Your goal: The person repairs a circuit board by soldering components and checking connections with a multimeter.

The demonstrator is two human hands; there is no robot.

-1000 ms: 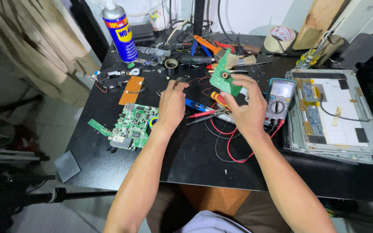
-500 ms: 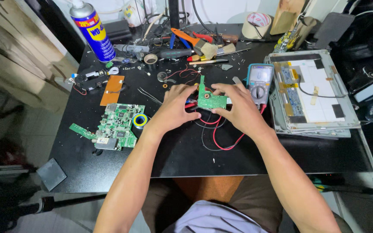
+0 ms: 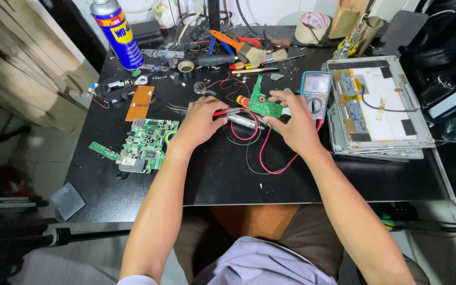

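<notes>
Right hand (image 3: 296, 126) pinches a small green circuit board (image 3: 264, 104), L-shaped. Left hand (image 3: 199, 122) grips a red probe (image 3: 225, 112) beside it. Blue-yellow spray can (image 3: 114, 32) far beyond left hand.

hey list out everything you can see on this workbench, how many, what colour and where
small circuit board: 1, green, table centre, held at the right hand
probe: 1, red tipped, under the left hand
test leads: red and black, looped on the table before the hands
multimeter: 1, blue-grey, right of the small board
large circuit board: 1, green, left of the left hand
copper-coloured sheet: 1, orange-brown, behind the large board
spray can: 1, blue and yellow, back left
opened display panel: 1, silver, right side
tape roll: 1, beige, back
hand tools: several, mixed colours, back centre
table: 1, black
left hand: 1, on the probe
right hand: 1, fingers on the small board
</notes>
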